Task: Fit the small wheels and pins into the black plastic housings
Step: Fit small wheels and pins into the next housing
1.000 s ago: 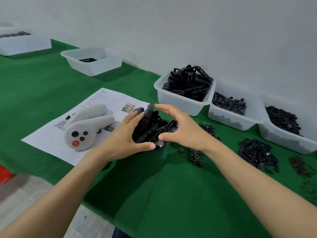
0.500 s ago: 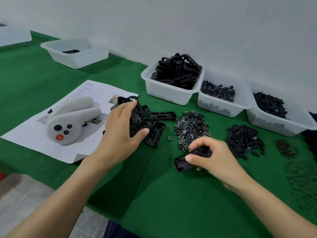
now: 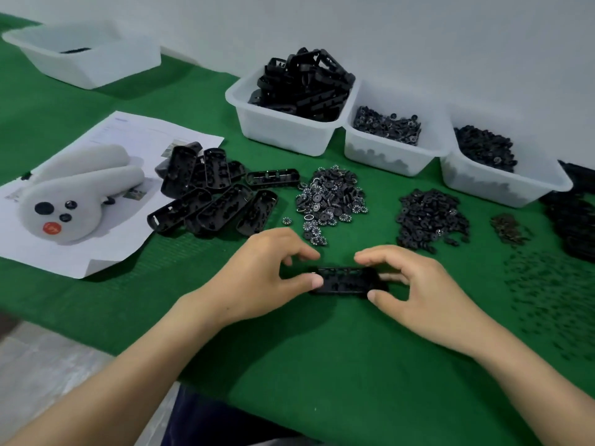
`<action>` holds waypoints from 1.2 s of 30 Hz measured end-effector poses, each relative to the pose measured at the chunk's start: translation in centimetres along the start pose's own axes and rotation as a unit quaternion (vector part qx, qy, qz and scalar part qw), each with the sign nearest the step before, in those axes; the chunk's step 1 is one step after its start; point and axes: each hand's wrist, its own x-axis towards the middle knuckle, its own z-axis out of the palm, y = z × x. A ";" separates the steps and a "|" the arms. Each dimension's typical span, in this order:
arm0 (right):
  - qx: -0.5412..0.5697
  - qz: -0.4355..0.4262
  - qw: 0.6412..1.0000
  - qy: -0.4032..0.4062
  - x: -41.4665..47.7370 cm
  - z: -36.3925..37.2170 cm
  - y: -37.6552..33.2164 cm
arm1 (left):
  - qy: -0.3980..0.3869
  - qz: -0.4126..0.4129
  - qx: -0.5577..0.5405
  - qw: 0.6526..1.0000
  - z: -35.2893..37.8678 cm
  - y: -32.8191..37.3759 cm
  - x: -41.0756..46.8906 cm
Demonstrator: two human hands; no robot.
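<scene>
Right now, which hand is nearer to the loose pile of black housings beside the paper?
Left. The left hand lies just in front of the pile; the right hand is farther right.

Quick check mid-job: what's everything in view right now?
Housing: one, black, on cloth between the hands.
Loose housings: a pile, black, left of centre, partly on paper.
Wheels: a pile, black with white marks, centre.
Small parts: a pile, black, right of wheels.
Brown bits: small pile, brown, further right.
Bins: four, white, one far left, three along wall.
Paper: one, white, left.
Handsets: seemingly two, pale grey, on paper.
Cloth: one, green, over table.
Left hand, right hand: each pinching a housing end.
</scene>
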 end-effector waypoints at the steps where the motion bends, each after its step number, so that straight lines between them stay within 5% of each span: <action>1: 0.002 0.001 1.000 0.006 -0.2 0.0 0.2 | -0.025 0.003 -0.002 1.000 0.2 0.0 -0.1; 15: -0.002 -0.023 0.997 -0.068 1.0 -0.3 -0.2 | -0.025 -0.045 -0.053 0.997 -0.2 -1.2 -1.2; 21: -0.048 0.011 0.998 0.034 6.0 1.0 0.1 | -0.029 -0.051 -0.054 0.997 -0.3 -1.2 -1.1; 36: -0.001 0.025 1.000 -0.006 5.2 0.8 0.8 | -0.038 -0.050 -0.054 0.997 -0.2 -1.1 -1.1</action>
